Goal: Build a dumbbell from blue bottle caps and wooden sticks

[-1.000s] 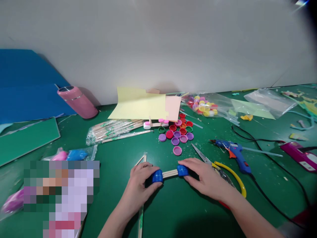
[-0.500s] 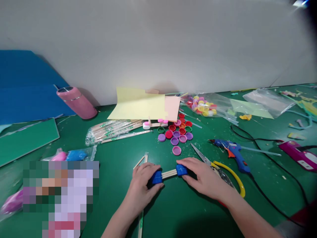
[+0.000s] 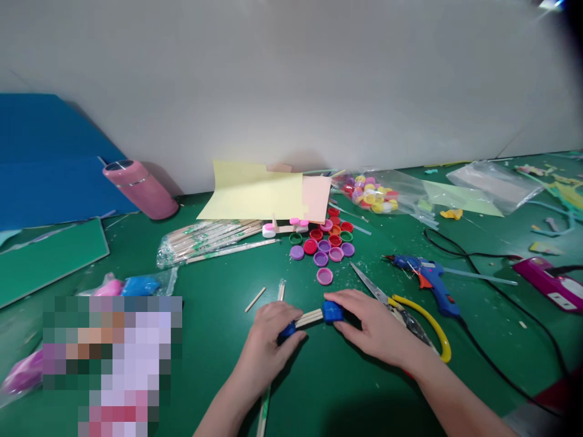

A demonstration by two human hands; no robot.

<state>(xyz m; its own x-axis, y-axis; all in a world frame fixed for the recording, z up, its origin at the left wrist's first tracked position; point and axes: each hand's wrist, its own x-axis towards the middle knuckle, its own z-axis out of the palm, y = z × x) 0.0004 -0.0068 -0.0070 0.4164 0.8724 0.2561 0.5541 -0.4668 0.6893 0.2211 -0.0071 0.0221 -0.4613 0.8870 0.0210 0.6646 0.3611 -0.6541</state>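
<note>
In the head view my left hand (image 3: 269, 337) pinches a blue lump (image 3: 288, 329), mostly hidden by the fingers. My right hand (image 3: 367, 323) has its thumb and fingers round a second blue lump (image 3: 333, 311); both look like modelling clay. Several short wooden sticks (image 3: 310, 318) lie side by side and join the two lumps. A wrapped pair of chopsticks (image 3: 265, 405) passes under my left hand, and a short cut stick (image 3: 255, 300) lies beyond it. Close to my right forearm are scissors (image 3: 421, 321) with a yellow handle.
Coloured bottle caps (image 3: 321, 259) lie ahead, beside bagged chopsticks (image 3: 209, 240) and yellow paper (image 3: 255, 191). A blue glue gun (image 3: 432, 279) with its cord is at the right. At the left stand a pink tumbler (image 3: 143, 191) and bagged clay (image 3: 136, 284).
My left hand has shifted slightly right and covers more of its blue lump. The short cut stick now shows fully. My right hand has barely moved.
</note>
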